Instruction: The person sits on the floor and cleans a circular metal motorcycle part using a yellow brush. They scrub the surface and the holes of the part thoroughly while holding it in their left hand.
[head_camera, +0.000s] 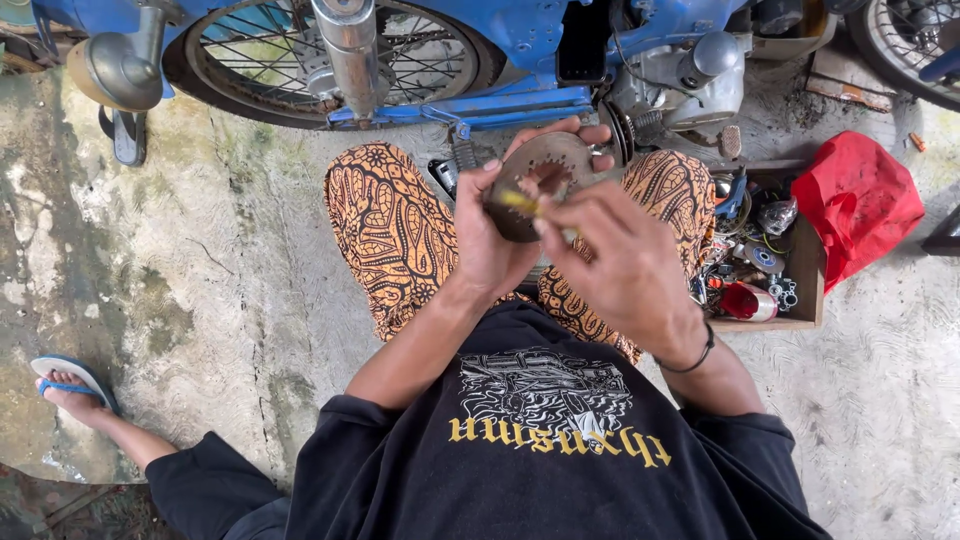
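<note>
My left hand (495, 235) grips a round, rusty-brown metal disc (545, 165) with a toothed centre hole, holding it upright in front of me. My right hand (620, 260) pinches a thin yellowish tool (520, 201) whose tip touches the face of the disc. Both hands are above my lap, over orange patterned trousers (390, 230). Fingertips of my left hand curl over the disc's top edge.
A blue motorcycle (520, 40) with a spoked wheel (330, 50) stands just ahead. At the right sits a wooden box (805, 275) of small metal parts, with a red cloth (860, 200) beside it. My foot in a blue sandal (70, 380) rests on the concrete floor at the left.
</note>
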